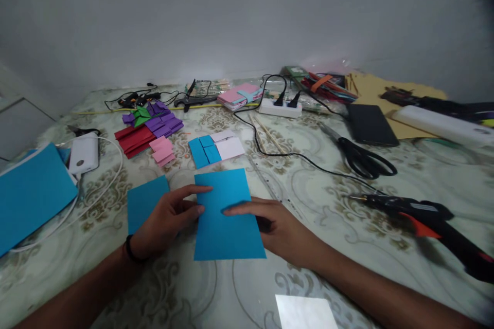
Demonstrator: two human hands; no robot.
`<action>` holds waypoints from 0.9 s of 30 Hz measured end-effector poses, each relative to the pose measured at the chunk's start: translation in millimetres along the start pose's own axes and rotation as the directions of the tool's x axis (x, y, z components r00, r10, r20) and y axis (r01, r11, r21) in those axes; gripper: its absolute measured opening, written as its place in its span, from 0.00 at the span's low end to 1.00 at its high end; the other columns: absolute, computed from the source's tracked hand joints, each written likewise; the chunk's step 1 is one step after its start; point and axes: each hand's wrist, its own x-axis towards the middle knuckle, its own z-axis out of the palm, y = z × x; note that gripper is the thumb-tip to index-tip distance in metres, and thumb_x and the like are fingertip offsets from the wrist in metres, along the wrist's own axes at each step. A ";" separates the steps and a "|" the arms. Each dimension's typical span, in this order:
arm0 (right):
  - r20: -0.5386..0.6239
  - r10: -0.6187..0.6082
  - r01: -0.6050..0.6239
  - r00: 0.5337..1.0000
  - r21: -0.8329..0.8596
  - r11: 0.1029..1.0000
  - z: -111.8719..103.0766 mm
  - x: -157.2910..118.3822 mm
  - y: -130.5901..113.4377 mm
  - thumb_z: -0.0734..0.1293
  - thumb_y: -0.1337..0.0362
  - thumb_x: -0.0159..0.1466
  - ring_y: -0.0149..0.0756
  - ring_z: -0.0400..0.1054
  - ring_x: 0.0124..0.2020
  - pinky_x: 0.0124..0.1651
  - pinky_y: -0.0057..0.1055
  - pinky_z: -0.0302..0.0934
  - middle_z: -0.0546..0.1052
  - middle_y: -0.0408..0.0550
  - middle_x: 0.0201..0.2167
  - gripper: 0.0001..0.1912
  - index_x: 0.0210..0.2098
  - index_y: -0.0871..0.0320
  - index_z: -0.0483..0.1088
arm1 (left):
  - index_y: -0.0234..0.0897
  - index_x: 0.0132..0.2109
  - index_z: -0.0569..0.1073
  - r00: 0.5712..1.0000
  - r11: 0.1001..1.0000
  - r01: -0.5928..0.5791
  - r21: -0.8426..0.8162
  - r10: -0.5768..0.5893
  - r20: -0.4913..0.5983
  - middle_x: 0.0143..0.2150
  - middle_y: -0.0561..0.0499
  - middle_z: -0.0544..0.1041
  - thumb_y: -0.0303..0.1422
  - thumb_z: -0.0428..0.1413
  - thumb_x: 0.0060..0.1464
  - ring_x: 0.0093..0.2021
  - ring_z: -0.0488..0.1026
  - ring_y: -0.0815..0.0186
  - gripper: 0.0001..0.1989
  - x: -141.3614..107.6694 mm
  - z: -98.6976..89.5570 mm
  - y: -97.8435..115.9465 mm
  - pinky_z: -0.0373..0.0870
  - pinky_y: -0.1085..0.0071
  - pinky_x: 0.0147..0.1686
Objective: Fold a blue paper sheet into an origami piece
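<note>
A blue sheet of paper is in front of me, a little above the patterned tablecloth or lying on it; I cannot tell which. My left hand, with a dark band at the wrist, grips its left edge, index finger and thumb tip on the paper. From the other side my right hand holds the right edge, thumb on top and the other fingers partly hidden beneath. Another blue piece of paper lies beside my left hand. Beyond the sheet are folded blue pieces and white pieces.
Scissors and a glue gun lie right, its cord running to a power strip. A ruler is behind my right hand. Folded papers, a power bank and blue sheets are left. White paper lies near.
</note>
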 end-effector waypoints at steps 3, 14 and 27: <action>0.006 0.003 -0.003 1.000 -0.014 1.000 -2.4 0.0 0.6 0.73 0.61 0.67 0.36 0.81 0.46 0.48 0.29 0.75 0.84 0.49 0.52 0.15 0.53 0.53 0.82 | 0.36 0.60 0.78 0.997 0.999 0.047 -0.017 -0.045 0.070 0.23 0.57 0.67 0.45 0.64 0.63 0.23 0.58 0.73 0.24 1.0 1.1 2.3 0.54 0.77 0.23; 0.006 -0.040 0.039 0.999 0.136 0.990 -7.9 4.7 2.3 0.74 0.51 0.68 0.28 0.73 0.32 0.33 0.22 0.69 0.81 0.50 0.37 0.17 0.40 0.60 0.84 | 0.33 0.50 0.82 0.996 1.000 0.021 -0.001 -0.021 0.086 0.25 0.54 0.75 0.44 0.68 0.60 0.26 0.70 0.70 0.20 2.5 3.7 3.1 0.65 0.76 0.28; 0.016 0.101 -0.102 0.995 0.109 0.989 -5.7 5.0 2.3 0.69 0.47 0.71 0.28 0.75 0.30 0.34 0.23 0.70 0.82 0.52 0.34 0.25 0.31 0.63 0.82 | 0.41 0.56 0.85 0.969 0.951 -0.248 0.183 0.241 0.062 0.54 0.45 0.86 0.53 0.53 0.70 0.54 0.82 0.57 0.25 1.2 -0.7 9.4 0.75 0.67 0.55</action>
